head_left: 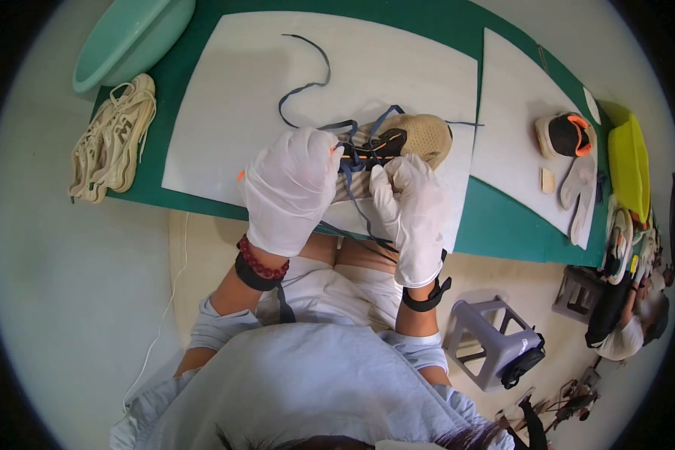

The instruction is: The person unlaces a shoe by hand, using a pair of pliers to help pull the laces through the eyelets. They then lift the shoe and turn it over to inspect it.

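A sneaker point(431, 139) with a beige mesh toe, striped side and black tongue lies on the white board, its toe to the right. A dark blue shoelace point(304, 88) runs through its front and trails over the board; other lengths hang toward my lap. My left hand point(292, 187), in a white glove, is closed over the heel end and opening, its fingertips at the lacing; what they pinch is hidden. With thumb and fingers pinched at the near side of the lacing, my gloved right hand point(412, 206) appears to grip the shoelace.
A pair of cream sneakers point(116, 139) and a green basin point(131, 41) are at left. On the right board point(514, 112) are another shoe point(566, 136) and insoles point(577, 184), beside a yellow bin point(628, 165). A stool point(487, 337) and a seated person point(630, 330) are lower right.
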{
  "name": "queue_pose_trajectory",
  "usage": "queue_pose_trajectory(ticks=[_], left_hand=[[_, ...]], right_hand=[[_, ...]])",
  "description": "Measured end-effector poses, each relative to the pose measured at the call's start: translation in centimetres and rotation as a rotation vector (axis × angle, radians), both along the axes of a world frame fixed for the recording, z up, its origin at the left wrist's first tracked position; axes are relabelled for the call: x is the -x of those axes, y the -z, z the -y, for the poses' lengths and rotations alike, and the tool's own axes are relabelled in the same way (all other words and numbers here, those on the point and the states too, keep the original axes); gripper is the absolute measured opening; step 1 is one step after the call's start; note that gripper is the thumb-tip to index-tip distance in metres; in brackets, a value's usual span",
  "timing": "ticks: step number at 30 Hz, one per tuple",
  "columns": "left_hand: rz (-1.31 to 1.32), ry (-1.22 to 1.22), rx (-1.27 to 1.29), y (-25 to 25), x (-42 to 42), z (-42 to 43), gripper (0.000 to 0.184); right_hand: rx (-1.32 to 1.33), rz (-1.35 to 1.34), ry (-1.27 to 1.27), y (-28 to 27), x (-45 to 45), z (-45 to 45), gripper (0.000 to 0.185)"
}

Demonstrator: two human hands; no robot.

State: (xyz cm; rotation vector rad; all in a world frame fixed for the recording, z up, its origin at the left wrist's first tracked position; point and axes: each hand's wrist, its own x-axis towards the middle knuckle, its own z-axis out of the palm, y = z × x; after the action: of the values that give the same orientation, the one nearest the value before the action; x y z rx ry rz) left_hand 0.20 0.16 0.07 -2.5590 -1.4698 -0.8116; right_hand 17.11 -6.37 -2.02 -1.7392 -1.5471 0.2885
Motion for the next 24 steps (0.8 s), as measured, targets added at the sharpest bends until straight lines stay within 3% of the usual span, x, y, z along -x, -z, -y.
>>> queue_pose_trajectory(ticks=[11,24], left_hand=[[-0.016,-0.005,-0.005,-0.07,-0.06,0.06,0.013],[0.004,0.01,-0.001,0.01,0.03,-0.08,0.014]], right_hand=[[-0.054,-0.11,-0.046,-0.16,-0.2,0.67,0.024],[-0.049,-0.06,-0.071,0.17,-0.37,0.95,0.021]])
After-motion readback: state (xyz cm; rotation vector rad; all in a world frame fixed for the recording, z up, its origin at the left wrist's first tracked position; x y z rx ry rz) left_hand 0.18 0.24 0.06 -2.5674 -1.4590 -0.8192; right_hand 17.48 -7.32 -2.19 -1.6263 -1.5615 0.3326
